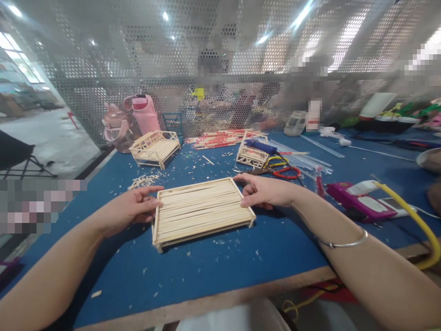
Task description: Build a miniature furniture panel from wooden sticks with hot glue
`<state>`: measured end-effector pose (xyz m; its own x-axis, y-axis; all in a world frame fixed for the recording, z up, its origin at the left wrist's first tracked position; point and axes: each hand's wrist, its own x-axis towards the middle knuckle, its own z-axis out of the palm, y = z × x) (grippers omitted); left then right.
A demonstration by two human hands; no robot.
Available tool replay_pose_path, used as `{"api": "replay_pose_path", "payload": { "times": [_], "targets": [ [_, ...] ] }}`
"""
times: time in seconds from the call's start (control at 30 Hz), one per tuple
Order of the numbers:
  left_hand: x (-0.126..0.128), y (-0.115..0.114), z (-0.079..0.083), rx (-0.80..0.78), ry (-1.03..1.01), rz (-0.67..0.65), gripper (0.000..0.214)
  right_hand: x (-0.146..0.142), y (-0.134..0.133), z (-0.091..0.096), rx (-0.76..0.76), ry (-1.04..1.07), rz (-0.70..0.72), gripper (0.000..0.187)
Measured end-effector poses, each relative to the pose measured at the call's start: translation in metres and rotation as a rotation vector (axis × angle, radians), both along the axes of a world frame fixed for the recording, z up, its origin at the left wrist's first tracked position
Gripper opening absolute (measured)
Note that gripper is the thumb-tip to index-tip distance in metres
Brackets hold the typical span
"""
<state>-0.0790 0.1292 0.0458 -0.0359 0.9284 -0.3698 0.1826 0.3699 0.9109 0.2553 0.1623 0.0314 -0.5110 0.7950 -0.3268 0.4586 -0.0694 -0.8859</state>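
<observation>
A flat rectangular panel of pale wooden sticks point(203, 209) lies on the blue table point(213, 266) in front of me. My left hand point(132, 207) pinches its left edge with thumb and fingers closed on the frame. My right hand point(263, 189) grips the panel's right edge, fingers curled over the far corner. A silver bangle point(342, 242) circles my right forearm.
A finished stick-built bench point(155, 148) stands at the back left beside a pink bottle point(144, 112). A second stick model point(253, 154), red-handled pliers point(284, 171), a pink glue gun point(358, 200) with yellow cord and loose sticks point(220, 138) lie behind. People sit beyond the mesh screen.
</observation>
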Motion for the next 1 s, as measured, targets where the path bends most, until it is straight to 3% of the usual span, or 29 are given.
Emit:
{"api": "replay_pose_path", "payload": {
  "times": [0.33, 0.47, 0.53, 0.63, 0.8, 1.0],
  "targets": [
    [0.003, -0.002, 0.002, -0.003, 0.004, -0.038, 0.061, -0.001, -0.002, 0.002, 0.007, 0.001, 0.003, 0.089],
    [-0.003, 0.0, 0.001, 0.087, 0.09, 0.004, 0.06, 0.001, 0.003, 0.005, 0.249, 0.05, -0.308, 0.041],
    [-0.01, 0.002, 0.001, 0.221, 0.228, 0.102, 0.054, 0.003, 0.007, 0.005, 0.397, 0.085, -0.484, 0.038],
    [-0.021, 0.004, 0.002, 0.352, 0.395, 0.221, 0.047, 0.004, 0.011, 0.001, 0.561, 0.094, -0.642, 0.044],
    [-0.026, 0.004, -0.001, 0.347, 0.495, 0.198, 0.03, -0.008, 0.011, -0.006, 0.732, 0.093, -0.678, 0.045],
    [-0.024, 0.003, -0.01, 0.362, 0.51, 0.194, 0.02, -0.012, 0.015, -0.014, 0.82, 0.1, -0.666, 0.026]
  ]
}}
